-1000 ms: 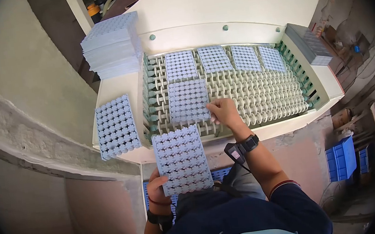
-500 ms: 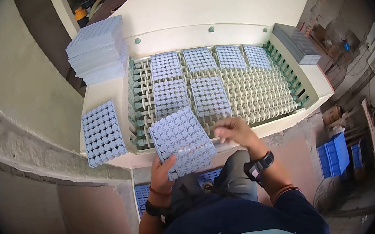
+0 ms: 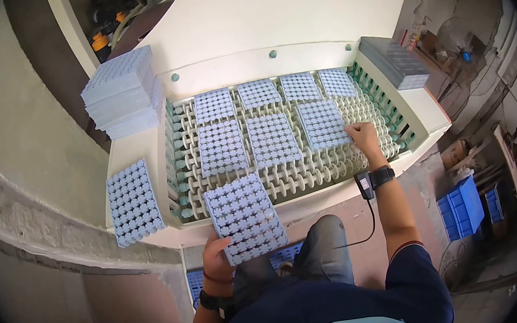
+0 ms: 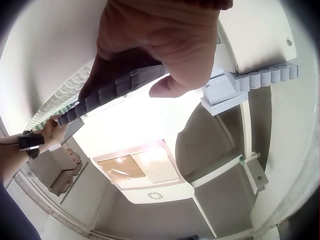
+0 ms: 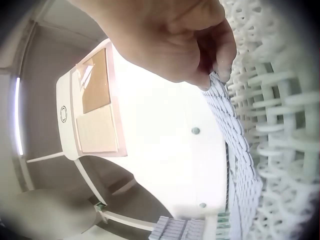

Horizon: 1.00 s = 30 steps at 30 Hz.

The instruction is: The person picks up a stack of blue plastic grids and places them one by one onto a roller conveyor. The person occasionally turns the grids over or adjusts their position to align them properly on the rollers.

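My left hand (image 3: 217, 257) grips a light blue gridded plastic panel (image 3: 246, 220) by its lower left, thumb on top, in front of the machine's near edge. In the left wrist view the held panel's scalloped edge (image 4: 107, 92) shows dark below the palm. My right hand (image 3: 364, 137) pinches the right edge of another such panel (image 3: 321, 125), which lies over the white roller conveyor (image 3: 287, 187). In the right wrist view, thumb and fingertips meet at that panel's corner (image 5: 222, 102). Beside it on the rollers lie two more panels (image 3: 273, 140), with a row of several behind.
A tall stack of light blue panels (image 3: 120, 98) stands on the machine's left ledge, with a panel (image 3: 133, 202) at its front corner. On the right ledge sits a grey stack (image 3: 391, 62). Blue crates (image 3: 461, 209) stand at the right.
Another panel has come onto the rollers, to the right of the front two, under my right hand. That hand has moved right and forward. My left hand still holds a panel, now flatter.
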{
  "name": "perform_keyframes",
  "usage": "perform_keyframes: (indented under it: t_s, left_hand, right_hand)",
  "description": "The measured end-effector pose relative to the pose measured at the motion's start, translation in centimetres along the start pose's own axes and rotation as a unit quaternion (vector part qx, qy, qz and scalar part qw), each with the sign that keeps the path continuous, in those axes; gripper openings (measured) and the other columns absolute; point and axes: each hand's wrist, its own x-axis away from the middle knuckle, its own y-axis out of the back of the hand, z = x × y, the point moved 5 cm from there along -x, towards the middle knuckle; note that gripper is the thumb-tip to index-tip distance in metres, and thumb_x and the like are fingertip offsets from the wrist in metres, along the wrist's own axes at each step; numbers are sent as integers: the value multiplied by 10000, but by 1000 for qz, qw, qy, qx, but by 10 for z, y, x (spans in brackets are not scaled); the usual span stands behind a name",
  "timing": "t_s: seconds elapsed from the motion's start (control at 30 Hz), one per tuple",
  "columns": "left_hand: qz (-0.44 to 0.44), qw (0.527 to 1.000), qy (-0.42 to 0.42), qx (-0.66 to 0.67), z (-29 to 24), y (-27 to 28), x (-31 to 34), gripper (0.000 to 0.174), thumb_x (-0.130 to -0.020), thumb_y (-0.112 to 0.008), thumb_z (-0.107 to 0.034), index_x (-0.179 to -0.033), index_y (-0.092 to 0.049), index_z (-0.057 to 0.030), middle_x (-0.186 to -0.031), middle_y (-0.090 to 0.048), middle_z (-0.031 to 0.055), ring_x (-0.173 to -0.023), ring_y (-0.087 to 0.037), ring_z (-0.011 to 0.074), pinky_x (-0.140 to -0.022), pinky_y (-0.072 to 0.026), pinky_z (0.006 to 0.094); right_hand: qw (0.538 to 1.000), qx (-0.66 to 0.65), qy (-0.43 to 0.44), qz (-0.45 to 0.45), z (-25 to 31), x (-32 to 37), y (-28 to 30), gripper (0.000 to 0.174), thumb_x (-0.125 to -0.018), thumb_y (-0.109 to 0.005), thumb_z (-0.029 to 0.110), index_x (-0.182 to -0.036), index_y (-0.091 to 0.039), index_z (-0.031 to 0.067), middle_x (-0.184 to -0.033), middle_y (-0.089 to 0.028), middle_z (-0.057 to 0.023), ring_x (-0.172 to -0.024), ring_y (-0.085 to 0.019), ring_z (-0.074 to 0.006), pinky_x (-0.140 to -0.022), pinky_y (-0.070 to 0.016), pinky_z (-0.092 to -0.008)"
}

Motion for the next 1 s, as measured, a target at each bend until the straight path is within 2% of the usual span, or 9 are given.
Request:
perform_keyframes:
  t_s: [0.27,0.4,0.5,0.53,0.57,0.63,0.73,0.87,1.0]
  left_hand:
    - [-40,999,-7,-32,-6,10,7,406,-808,-444,11,-1207,-447,90,-1143,-562,214,-1031,-580,308,-888,-475,398]
    - [-35,999,-11,-23,2,2,-2,384,-831,-482,11,-1210,-453,69,-1149,-563,199,-1033,-580,295,-884,-475,401]
    - [-30,998,5,-46,8,-7,-6,376,-843,-485,7,-1214,-454,61,-1158,-560,195,-1043,-576,291,-883,-476,406]
    - [-36,998,6,-48,9,-7,-7,376,-843,-485,7,-1214,-454,61,-1158,-560,195,-1043,-576,291,-883,-476,406]
    - [-20,998,17,-54,12,-7,-9,374,-847,-486,5,-1216,-453,60,-1162,-558,196,-1048,-573,291,-882,-476,408]
    - [3,998,28,-55,14,-16,-12,369,-854,-489,-2,-1216,-454,57,-1169,-556,197,-1053,-573,287,-879,-477,407]
    - [-2,998,30,-60,14,-16,-8,372,-856,-492,-6,-1221,-451,55,-1170,-555,197,-1049,-576,281,-878,-478,402]
    - [-31,998,-2,-58,8,11,4,406,-853,-483,-61,-1232,-432,76,-1171,-551,206,-1048,-574,289,-884,-471,392]
    - [-15,1000,-18,-10,-16,15,22,487,-815,-470,-134,-1238,-418,102,-1177,-545,226,-1064,-562,320,-909,-454,400]
  right_hand:
    - [996,53,-53,-39,-78,-38,73,245,-728,-677,237,-823,-695,13,-700,-658,-144,-651,-639,-222,-625,-478,-322]
    - [998,26,9,-51,-38,-14,77,240,-747,-670,216,-854,-688,2,-742,-670,-136,-689,-644,-199,-634,-478,-317]
    - [992,-98,-36,71,39,43,45,262,-786,-678,230,-886,-681,-12,-715,-661,-89,-653,-604,-135,-587,-471,-282]
    - [966,-172,-83,175,64,69,29,294,-802,-685,261,-904,-681,-15,-714,-648,-60,-611,-561,-83,-511,-436,-234]
    - [946,-224,-42,232,80,91,7,320,-810,-686,275,-944,-670,-15,-733,-643,-52,-582,-552,-62,-463,-408,-198]
    - [865,-321,-83,377,115,139,-28,330,-805,-698,229,-1003,-637,-27,-740,-639,-59,-583,-576,-83,-462,-441,-197]
    - [798,-377,-107,457,136,181,-60,251,-815,-689,183,-933,-643,-34,-689,-619,-46,-548,-562,-78,-446,-444,-198]
    - [794,-414,-122,428,134,187,-70,173,-823,-674,144,-857,-648,-24,-621,-587,-22,-484,-520,-55,-409,-422,-183]
    - [820,-482,-174,254,90,164,-53,189,-839,-655,155,-829,-642,-33,-610,-582,-23,-440,-492,-55,-376,-402,-181]
